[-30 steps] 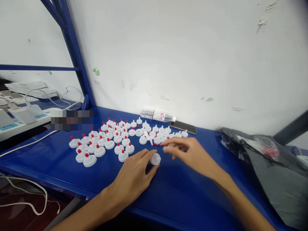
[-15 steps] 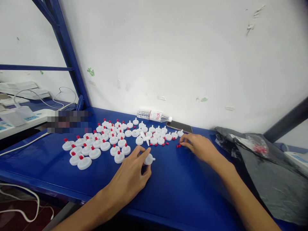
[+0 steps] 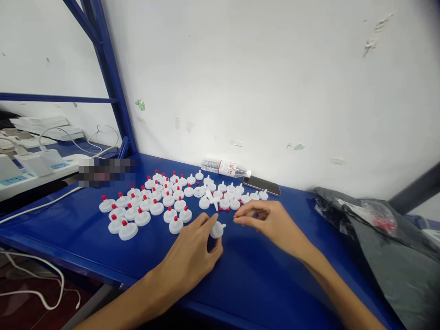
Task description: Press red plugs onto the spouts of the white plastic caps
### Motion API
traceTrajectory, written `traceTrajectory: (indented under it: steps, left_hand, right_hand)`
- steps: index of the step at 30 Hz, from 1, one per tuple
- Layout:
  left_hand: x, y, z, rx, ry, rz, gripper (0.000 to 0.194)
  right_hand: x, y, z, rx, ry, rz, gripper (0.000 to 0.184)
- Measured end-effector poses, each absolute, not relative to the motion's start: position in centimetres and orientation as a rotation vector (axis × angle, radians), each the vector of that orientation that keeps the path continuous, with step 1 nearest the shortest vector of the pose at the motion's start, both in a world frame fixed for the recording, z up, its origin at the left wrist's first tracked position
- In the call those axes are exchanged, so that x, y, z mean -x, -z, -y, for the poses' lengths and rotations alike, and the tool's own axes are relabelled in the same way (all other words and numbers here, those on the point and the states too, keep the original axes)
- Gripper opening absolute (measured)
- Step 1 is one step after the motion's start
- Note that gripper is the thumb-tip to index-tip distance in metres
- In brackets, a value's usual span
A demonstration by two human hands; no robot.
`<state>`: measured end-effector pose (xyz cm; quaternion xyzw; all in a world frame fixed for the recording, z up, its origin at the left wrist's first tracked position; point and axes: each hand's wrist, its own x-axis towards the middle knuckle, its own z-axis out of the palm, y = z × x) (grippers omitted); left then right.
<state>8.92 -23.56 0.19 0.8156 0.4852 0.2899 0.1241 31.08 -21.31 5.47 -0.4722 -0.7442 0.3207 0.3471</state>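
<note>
My left hand (image 3: 192, 256) rests on the blue table (image 3: 261, 284) and pinches a white nozzle cap (image 3: 217, 229) that lies tilted with its spout toward the right. My right hand (image 3: 266, 221) is just right of it, fingers pinched together on a small red tip (image 3: 237, 222). Several white caps with red tips (image 3: 144, 206) stand in rows at the left. Several white caps without tips (image 3: 227, 195) sit behind the hands, with loose red tips (image 3: 223, 209) among them.
A water bottle (image 3: 225, 167) and a phone (image 3: 263, 184) lie by the wall. A grey plastic bag (image 3: 381, 238) holding more red parts covers the right of the table. Power strips and white cables (image 3: 30, 167) are on the left. A blue frame post (image 3: 110, 78) rises at the back left.
My right hand had reached to the loose red tips at the right, then came back toward the cap with a tip pinched. My left hand kept hold of the white cap.
</note>
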Motion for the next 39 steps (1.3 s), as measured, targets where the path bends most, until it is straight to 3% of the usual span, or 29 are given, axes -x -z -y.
traceTrajectory:
  steps: [11, 18, 26, 28, 32, 33, 37, 39]
  left_hand:
    - [-8.9, 0.0, 23.5, -2.377, -0.801, -1.379, 0.046]
    - [-9.1, -1.0, 23.8, -2.371, -0.738, -1.374, 0.017]
    - [-9.0, -0.4, 23.7, -2.328, -0.655, -1.362, 0.017]
    - [-9.2, -0.3, 23.7, -2.332, -0.632, -1.394, 0.021]
    - [-9.3, -0.8, 23.9, -2.327, -0.661, -1.473, 0.061]
    - [-9.3, -1.0, 24.1, -2.333, -0.74, -1.455, 0.062]
    - [-8.7, -1.4, 25.1, -2.458, -1.214, -1.112, 0.015]
    - [-8.4, -1.3, 25.5, -2.535, -1.307, -0.925, 0.007]
  right_hand:
    - [-29.3, -4.8, 22.0, 1.171, -0.828, 1.989, 0.009]
    - [-29.0, -4.7, 22.0, 1.154, -0.806, 2.028, 0.005]
    - [-28.7, -4.1, 21.8, 1.147, -0.91, 1.985, 0.008]
    - [-28.5, -3.9, 21.7, 1.128, -0.88, 2.024, 0.011]
    - [-28.3, -3.3, 21.7, 1.105, -0.824, 2.062, 0.021]
    - [-28.2, -3.2, 21.7, 1.106, -0.811, 2.063, 0.019]
    - [-28.2, -3.2, 21.8, 1.108, -0.84, 2.077, 0.013]
    - [-28.5, -3.6, 21.8, 1.116, -0.905, 2.079, 0.021]
